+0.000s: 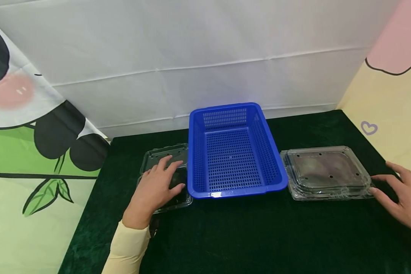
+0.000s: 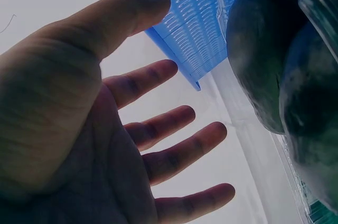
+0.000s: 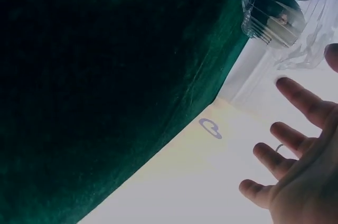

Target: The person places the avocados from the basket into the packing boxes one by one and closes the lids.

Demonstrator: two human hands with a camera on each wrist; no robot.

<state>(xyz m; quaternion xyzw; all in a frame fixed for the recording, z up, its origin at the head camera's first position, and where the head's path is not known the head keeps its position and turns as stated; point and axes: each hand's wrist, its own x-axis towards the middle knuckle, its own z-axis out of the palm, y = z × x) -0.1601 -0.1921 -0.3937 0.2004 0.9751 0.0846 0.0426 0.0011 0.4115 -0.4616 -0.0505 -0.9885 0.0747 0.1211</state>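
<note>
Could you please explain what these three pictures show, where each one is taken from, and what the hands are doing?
There is no machine here: a person works with two bare hands. The large picture comes from a camera worn on the head, looking down at a table covered in dark green cloth. The other two come from cameras on each wrist, looking along the palm.

In the middle stands a blue basket with nothing inside. Left of it lies a clear plastic box, and the left hand rests on it with straight fingers. Right of it lies a second clear box, closed. The right hand is open beside it, seemingly not yet touching. Neither hand grips anything.
</note>
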